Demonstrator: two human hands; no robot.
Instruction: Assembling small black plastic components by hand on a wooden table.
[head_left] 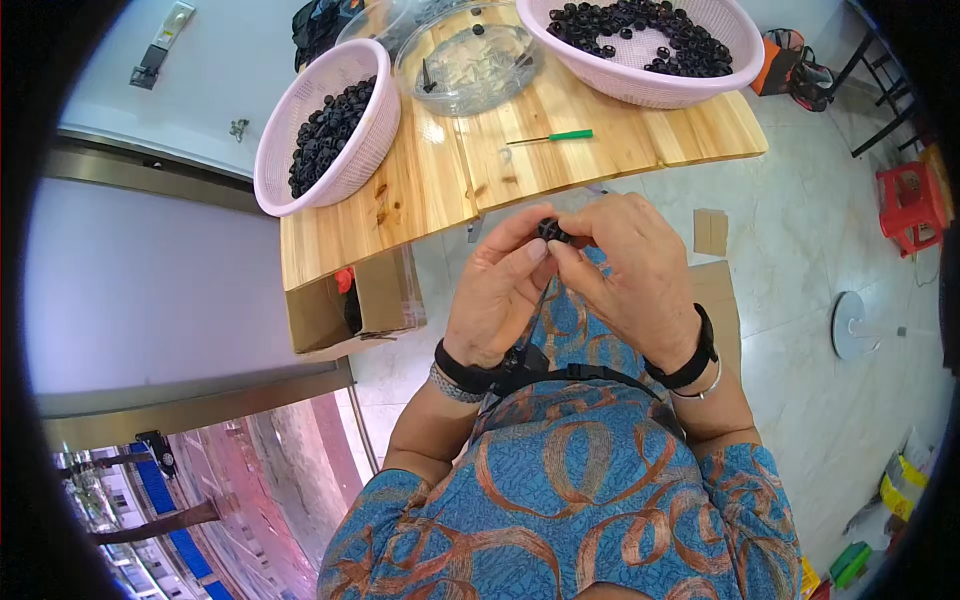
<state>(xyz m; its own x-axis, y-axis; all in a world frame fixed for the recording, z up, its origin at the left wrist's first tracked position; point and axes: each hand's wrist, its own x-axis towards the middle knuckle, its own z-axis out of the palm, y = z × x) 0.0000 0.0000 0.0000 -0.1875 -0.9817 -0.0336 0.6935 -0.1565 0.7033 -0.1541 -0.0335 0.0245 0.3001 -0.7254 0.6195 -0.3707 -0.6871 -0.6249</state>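
A small round black plastic part (549, 230) is pinched between both of my hands, just off the table's near edge. My left hand (500, 285) grips it from the left with thumb and forefinger. From the right, my right hand (635, 270) closes thumb and fingertips on the same piece; its far side is hidden by the fingers. On the wooden table beyond lies a screwdriver (570, 135) with a green handle and thin shaft. Similar black parts fill a pink basket (385, 130) at the left and lie in a wider pink basket (640, 88) at the right.
Between the baskets, a clear plastic tray (470, 100) holds small transparent pieces. The wooden table (420, 205) ends just ahead of my hands. An open cardboard box (390, 290) stands below its left side. A red stool (908, 210) and a round white base (850, 325) are at the right.
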